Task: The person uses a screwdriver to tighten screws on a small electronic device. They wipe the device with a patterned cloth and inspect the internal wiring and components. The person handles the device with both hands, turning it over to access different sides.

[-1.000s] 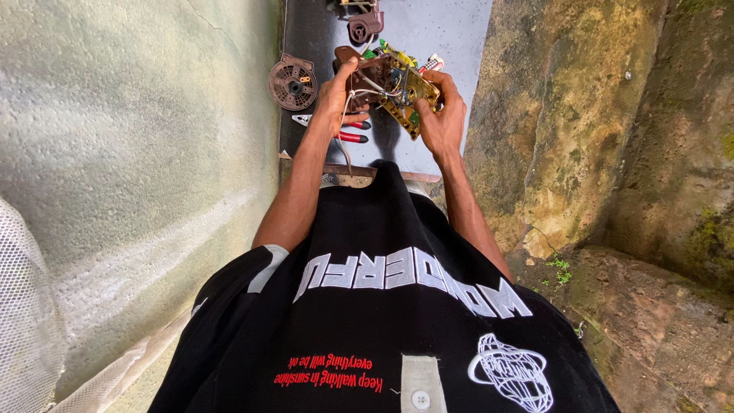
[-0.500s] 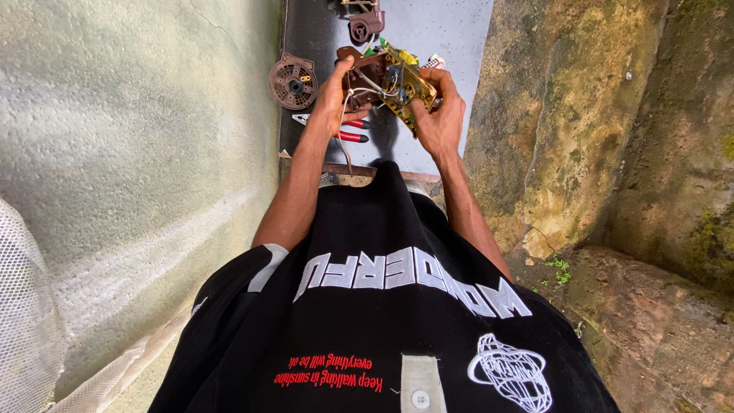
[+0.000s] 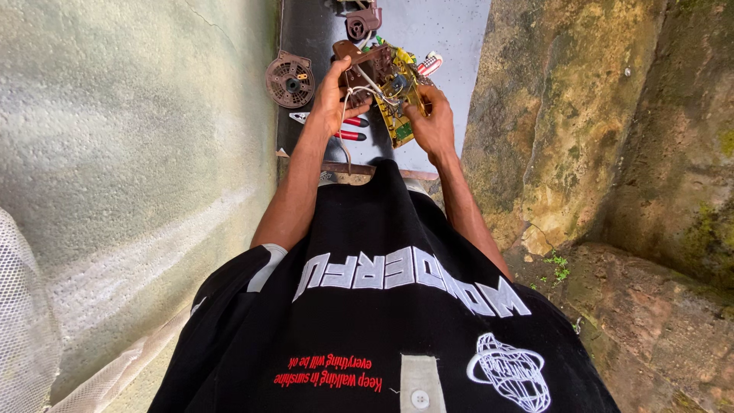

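The circuit board [image 3: 397, 103], yellow-green and crowded with components, is held up in front of the person's chest, above the dark work surface [image 3: 443, 30], apparently raised and tilted toward the eyes so the parts can be seen. A brown housing piece [image 3: 363, 61] hangs on at the board's far left edge, tied to it by pale wires [image 3: 359, 92]. The left hand [image 3: 332, 95] is closed around that brown piece, fingers wrapped over it, which looks meant to steady the whole assembly. The right hand [image 3: 434, 126] pinches the board's near right edge, thumb on top, bracing it from the other side. Beyond and left of the board, a round brown fan-like part [image 3: 290, 79] lies on the surface. Just below the board's left side rest red-handled pliers [image 3: 340, 128], within easy reach. Further beyond the board sits another brown mechanical part [image 3: 363, 19].
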